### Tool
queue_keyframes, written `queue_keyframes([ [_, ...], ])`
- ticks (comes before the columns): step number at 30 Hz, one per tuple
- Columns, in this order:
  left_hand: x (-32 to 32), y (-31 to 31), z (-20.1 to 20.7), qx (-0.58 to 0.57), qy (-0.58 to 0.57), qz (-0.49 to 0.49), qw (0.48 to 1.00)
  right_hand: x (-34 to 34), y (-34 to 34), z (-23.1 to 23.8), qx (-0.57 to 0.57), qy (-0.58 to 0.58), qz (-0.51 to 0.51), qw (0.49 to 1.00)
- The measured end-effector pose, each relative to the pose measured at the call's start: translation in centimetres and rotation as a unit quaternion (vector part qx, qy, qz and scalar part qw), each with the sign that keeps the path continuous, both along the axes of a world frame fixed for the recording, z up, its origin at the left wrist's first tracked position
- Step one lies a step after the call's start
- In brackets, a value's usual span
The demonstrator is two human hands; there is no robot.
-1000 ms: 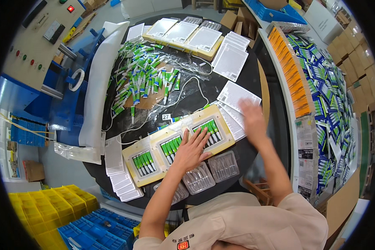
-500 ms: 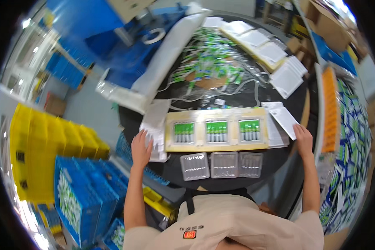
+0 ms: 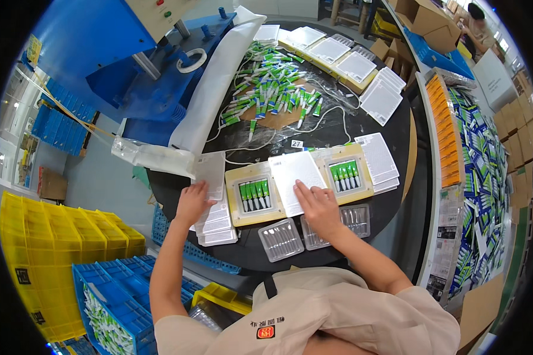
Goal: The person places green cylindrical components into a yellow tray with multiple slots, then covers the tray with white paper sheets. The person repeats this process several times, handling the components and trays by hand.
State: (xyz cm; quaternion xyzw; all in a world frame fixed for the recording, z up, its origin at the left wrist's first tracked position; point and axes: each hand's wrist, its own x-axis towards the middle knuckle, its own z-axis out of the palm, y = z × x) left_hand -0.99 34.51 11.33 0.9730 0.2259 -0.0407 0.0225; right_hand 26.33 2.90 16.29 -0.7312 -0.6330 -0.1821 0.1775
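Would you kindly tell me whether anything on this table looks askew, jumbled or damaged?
Nothing looks plainly damaged. The white cards by the left hand are fanned unevenly, and the loose green tubes lie jumbled, unlike those lined up in the yellow tray.

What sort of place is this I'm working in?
It looks like a packing workshop, probably in a factory: a heap of small green-and-white tubes lies on a round black table, a large blue machine stands beside it, and yellow plastic crates are stacked nearby.

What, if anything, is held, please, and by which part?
Unclear: left hand at the lower edge of a pale card; right hand on a white card.
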Motion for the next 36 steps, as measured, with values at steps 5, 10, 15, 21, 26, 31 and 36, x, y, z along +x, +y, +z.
queue_keyframes([
  [5, -0.4, 0.9, -0.1, 0.123, 0.005, -0.142, 0.982, -2.3, -0.3, -2.0, -0.042, 0.01, -0.078, 0.996],
  [10, -0.7, 1.7, -1.4, 0.117, -0.023, -0.169, 0.978, -1.2, -1.8, -3.5, -0.088, -0.018, -0.026, 0.996],
  [15, 0.2, 1.0, 0.6, 0.123, 0.037, -0.174, 0.976, 0.8, -1.1, -4.3, -0.14, 0.088, 0.069, 0.984],
  [21, 1.2, -10.5, 6.0, 0.124, -0.222, -0.121, 0.959, 8.5, -5.3, -0.6, -0.118, 0.435, 0.172, 0.876],
  [26, 4.8, -17.6, 3.4, 0.132, -0.151, -0.112, 0.973, 20.3, -11.4, -1.7, -0.27, 0.084, -0.146, 0.948],
  [31, 5.9, -19.6, -0.1, 0.15, -0.118, -0.127, 0.973, 24.7, -14.2, -6.1, -0.304, -0.032, -0.02, 0.952],
  [36, 6.1, -21.0, -0.3, 0.067, -0.071, -0.133, 0.986, 23.9, -14.0, -2.5, -0.14, 0.01, -0.033, 0.99],
])
